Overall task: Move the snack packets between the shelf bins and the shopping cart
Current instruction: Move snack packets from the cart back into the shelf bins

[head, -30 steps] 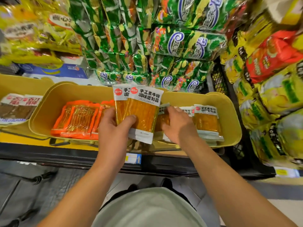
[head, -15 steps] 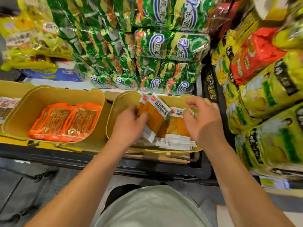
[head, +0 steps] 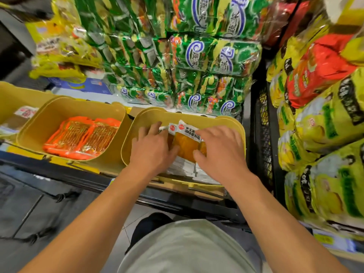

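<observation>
Shelf: stacked green bags [head: 214, 54] behind two yellow bins.
Packets: orange packets [head: 187, 148] lie in the right bin [head: 239, 131]; red packets [head: 82, 137] fill the left bin [head: 65, 107].
Left hand [head: 151, 148]: fingers loosely bent, resting on the packets, thumb against one packet.
Right hand [head: 218, 148]: spread flat, pressing the stack.
Risk: slick film may let packets slide or spill over the front rim.
Hidden: cart not visible; packet count beneath the hands is unclear.

The green noodle bags [head: 214, 54] stacked on the shelf carry the large blue characters 蔬菜. The orange snack packet [head: 186, 142] in the yellow bin has a white header with black characters, 手工 and 调味面制品, beside a red round logo that is too small to read.
</observation>
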A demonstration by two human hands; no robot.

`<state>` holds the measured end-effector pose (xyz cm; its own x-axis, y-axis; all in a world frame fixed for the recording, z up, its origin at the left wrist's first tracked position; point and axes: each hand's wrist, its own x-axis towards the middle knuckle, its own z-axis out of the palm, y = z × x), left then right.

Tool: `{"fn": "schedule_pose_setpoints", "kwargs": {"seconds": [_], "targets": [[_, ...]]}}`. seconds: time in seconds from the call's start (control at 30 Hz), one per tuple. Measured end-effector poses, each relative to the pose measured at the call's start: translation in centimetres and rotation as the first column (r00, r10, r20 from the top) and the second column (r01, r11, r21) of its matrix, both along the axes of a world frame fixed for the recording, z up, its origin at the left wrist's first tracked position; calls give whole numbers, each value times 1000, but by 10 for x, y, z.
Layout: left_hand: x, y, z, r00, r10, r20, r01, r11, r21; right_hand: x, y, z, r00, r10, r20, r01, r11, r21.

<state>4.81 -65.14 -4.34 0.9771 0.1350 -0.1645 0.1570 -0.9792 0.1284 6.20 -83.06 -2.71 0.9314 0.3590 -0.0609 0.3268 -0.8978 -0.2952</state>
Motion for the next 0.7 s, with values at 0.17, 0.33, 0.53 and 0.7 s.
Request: {"fn": "schedule_pose_setpoints", "kwargs": {"seconds": [0.17,0.33,0.53,0.7], "targets": [[-4,7,-9,1000,-1,-10,0,993,-119,6,14,-9,985,123,-122,-133,988,-80],[5,11,-13,982,-75,-171,61,994,-86,9,11,-14,979,139,-153,-154,983,-95],[1,10,-12,994,-73,-76,64,991,-118,10,10,-16,976,148,-158,-164,982,-91],[-7,9,1,999,-43,27,49,963,-265,19,8,-6,977,134,-168,-138,990,-8]]}}
